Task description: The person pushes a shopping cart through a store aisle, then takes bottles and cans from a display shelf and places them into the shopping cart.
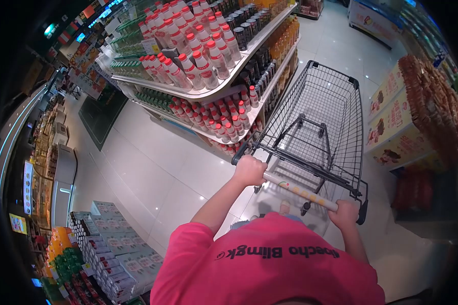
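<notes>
A black wire shopping cart (315, 117) stands in front of me, its basket holding nothing that I can see. My left hand (250, 171) is wrapped round the left end of the cart's pale handlebar (301, 191). Round the right end of the same bar my right hand (344, 213) is closed. Small coloured prints mark the bar between the two hands. Below it, a caster wheel (305, 208) and part of one foot show on the floor.
Left of the cart, a rounded shelf (203, 94) carries many red-capped bottles (203, 66). Yellow printed cartons (392, 119) and brown packaged goods (432, 91) are stacked on the right. Boxes and cans (122, 254) stand at lower left. Pale tiled floor (158, 147) runs between.
</notes>
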The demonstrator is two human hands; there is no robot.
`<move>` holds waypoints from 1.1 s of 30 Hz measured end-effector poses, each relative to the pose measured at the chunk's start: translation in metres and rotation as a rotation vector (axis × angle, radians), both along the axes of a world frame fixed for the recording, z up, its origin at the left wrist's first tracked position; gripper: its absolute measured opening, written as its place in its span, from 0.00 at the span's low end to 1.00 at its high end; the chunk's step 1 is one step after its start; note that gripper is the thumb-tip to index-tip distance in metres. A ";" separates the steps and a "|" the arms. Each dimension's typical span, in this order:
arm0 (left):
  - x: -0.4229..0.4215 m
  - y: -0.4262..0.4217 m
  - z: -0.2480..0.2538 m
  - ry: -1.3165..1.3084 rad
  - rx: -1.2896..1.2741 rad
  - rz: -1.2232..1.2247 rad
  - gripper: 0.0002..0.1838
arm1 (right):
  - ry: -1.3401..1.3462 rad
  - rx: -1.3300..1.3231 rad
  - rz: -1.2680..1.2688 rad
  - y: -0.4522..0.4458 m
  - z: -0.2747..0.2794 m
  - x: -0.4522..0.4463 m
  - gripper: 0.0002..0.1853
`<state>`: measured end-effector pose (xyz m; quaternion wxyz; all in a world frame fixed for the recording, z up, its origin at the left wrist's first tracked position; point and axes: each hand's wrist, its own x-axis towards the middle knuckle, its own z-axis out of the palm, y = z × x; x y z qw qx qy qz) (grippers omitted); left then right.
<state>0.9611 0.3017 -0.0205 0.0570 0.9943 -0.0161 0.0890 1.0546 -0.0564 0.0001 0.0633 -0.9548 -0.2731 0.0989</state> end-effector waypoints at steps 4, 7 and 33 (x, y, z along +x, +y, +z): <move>0.018 0.010 0.002 0.121 -0.021 0.032 0.10 | 0.352 0.041 0.115 0.013 0.014 0.040 0.26; 0.025 0.013 0.002 0.122 -0.030 0.028 0.11 | 0.535 0.181 0.222 0.029 0.019 0.057 0.24; 0.066 0.201 0.032 -0.528 -0.489 0.666 0.32 | 1.159 0.583 0.070 0.226 -0.016 0.096 0.13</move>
